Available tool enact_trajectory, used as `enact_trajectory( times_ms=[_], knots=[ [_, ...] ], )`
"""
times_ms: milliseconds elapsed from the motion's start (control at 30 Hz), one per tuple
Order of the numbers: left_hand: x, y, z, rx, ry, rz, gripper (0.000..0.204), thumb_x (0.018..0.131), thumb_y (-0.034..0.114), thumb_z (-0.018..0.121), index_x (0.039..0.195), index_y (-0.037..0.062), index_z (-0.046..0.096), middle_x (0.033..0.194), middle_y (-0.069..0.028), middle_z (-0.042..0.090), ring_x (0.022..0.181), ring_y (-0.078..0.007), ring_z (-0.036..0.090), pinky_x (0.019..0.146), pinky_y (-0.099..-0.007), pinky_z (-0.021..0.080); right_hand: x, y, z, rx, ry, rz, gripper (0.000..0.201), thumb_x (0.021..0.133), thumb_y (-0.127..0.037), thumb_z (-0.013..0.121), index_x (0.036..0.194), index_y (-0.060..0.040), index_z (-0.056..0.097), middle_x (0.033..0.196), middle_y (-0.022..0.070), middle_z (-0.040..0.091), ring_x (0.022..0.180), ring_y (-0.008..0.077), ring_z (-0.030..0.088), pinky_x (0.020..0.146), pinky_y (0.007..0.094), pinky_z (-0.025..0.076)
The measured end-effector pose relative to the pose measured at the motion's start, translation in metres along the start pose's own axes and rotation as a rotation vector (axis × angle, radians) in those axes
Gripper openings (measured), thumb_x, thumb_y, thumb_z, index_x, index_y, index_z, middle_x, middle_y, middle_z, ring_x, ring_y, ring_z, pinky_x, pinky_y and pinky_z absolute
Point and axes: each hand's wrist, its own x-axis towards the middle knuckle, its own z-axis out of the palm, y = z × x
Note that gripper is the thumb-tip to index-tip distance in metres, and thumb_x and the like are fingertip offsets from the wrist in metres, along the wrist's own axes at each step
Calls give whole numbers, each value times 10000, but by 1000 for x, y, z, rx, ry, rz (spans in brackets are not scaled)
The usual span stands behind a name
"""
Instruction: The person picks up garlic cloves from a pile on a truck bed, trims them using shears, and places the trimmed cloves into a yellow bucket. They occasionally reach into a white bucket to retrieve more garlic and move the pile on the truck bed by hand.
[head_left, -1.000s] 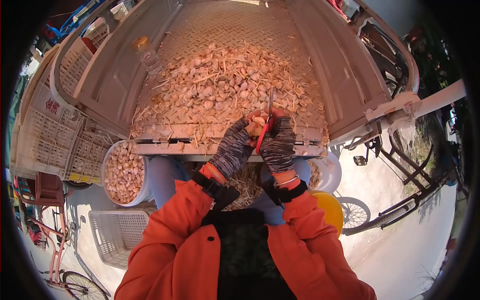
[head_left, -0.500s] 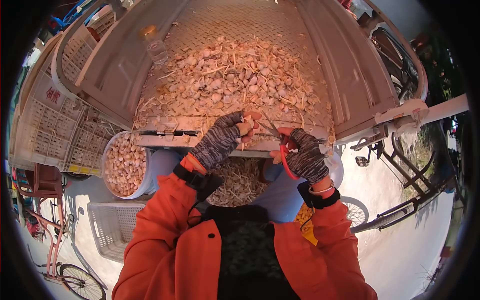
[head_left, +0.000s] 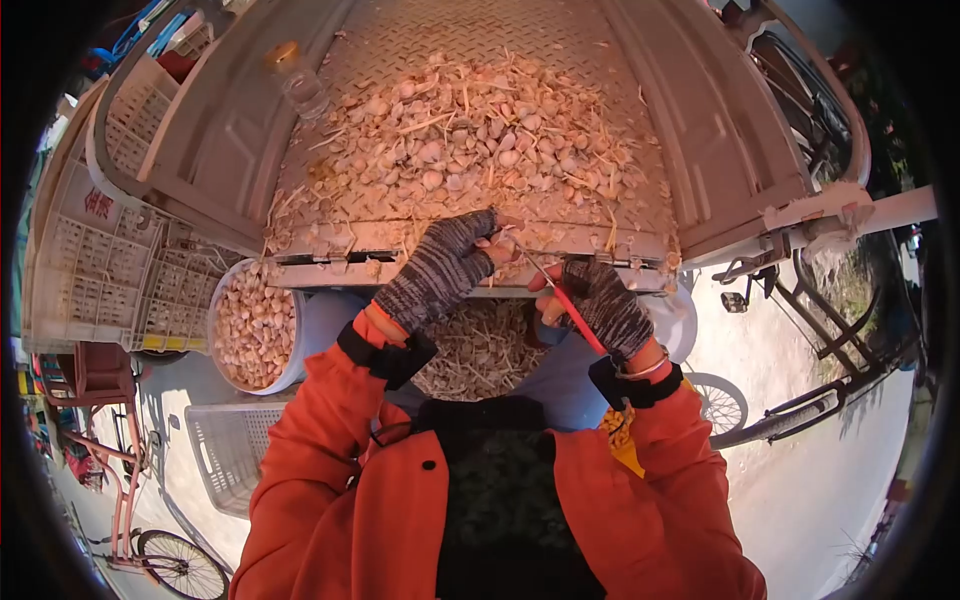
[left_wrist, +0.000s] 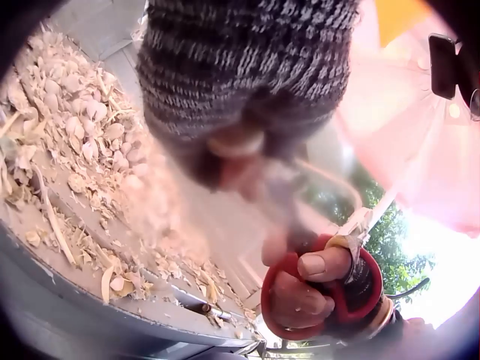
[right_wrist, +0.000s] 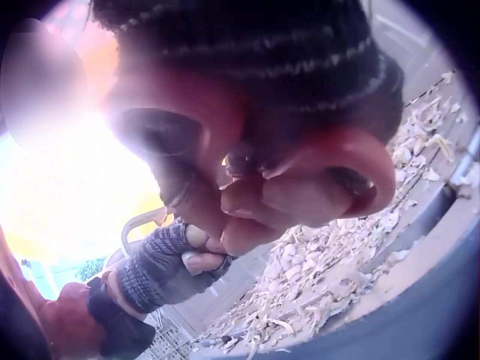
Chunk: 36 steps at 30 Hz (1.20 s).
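In the head view, my left hand, in a grey knitted fingerless glove, pinches a garlic bulb mostly hidden by the fingers. My right hand, gloved alike, grips red-handled scissors, blades angled toward the left fingertips. Fingers pass through the scissors' red loops in the left wrist view. From the right wrist, the left hand shows beyond the curled right fingers. Both hands are over the near edge of a metal cart bed, before a heap of garlic with loose skins and stalks.
A white bucket full of garlic stands left of the knees, with a grey plastic crate below it. Clipped stalks lie between the legs. A lidded jar rests in the bed's left side. Bicycles stand on both sides.
The hands were together over the bed's edge, then drew apart, the right with the scissors moving right and down. Since then the scissor blades have swung back close to the left fingertips.
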Motion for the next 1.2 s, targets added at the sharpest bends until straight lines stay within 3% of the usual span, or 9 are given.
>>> enact_trajectory(
  times_ms=[33,200,400,633,733,833,1000,1133,1200],
  knots=[
    [-2,0,-2,0,5,-2,417,861,83,610,1273,49,549,790,37,541,649,-39,406,603,-190,380,-4,-11,4,343,-117,327,274,757,-87,700,1022,-34,653,704,15,616,623,110,598,519,209,449],
    [-14,8,3,-811,-92,-203,393,879,182,621,1229,10,571,877,-45,643,659,-55,481,548,-187,386,-4,7,23,770,42,164,337,820,-130,660,1119,0,577,782,45,585,608,107,578,497,184,412],
    [-26,5,8,-838,-39,-138,588,866,182,641,1380,36,394,954,-72,637,649,-53,487,537,-182,389,17,-20,21,155,241,-244,488,771,-54,724,1209,-47,508,857,21,577,748,97,537,719,221,458],
    [-66,-28,-1,-641,-56,-339,311,879,191,613,1134,14,610,783,-16,623,598,-56,543,498,-179,416,18,-6,69,-198,76,-346,397,777,-12,688,1151,-40,556,842,33,587,757,97,539,687,242,464],
    [-92,-10,-5,-616,28,-346,304,882,156,585,1149,11,602,802,-26,634,572,-52,480,497,-189,373,0,14,87,248,165,-290,407,770,16,676,1154,-37,550,857,46,592,763,100,545,678,237,461],
    [-144,-46,-63,-595,602,-151,275,866,159,591,1092,4,611,819,-42,626,588,-62,498,468,-191,364,-61,21,48,89,429,-113,442,755,62,664,1165,-31,528,906,53,585,782,102,554,729,236,477],
    [-298,-141,-211,-95,1229,-295,308,871,240,606,1101,34,614,908,-47,629,742,-113,554,645,-229,457,-216,142,-12,-470,1090,80,330,874,2,541,1197,-57,510,884,35,576,756,127,569,638,247,506],
    [-357,-241,-266,457,1032,-487,444,878,273,600,1229,4,558,1109,-126,617,1011,-233,565,906,-317,430,-272,180,-9,-816,861,629,314,800,34,580,1102,-51,593,912,91,649,766,160,606,699,288,492],
    [-334,-221,-248,1069,817,-985,572,911,374,548,1322,-14,460,1302,-188,504,1237,-300,438,1055,-361,297,-240,178,-23,-692,1011,466,332,797,42,573,1115,-52,585,921,91,650,765,157,604,699,284,488]
  ],
)
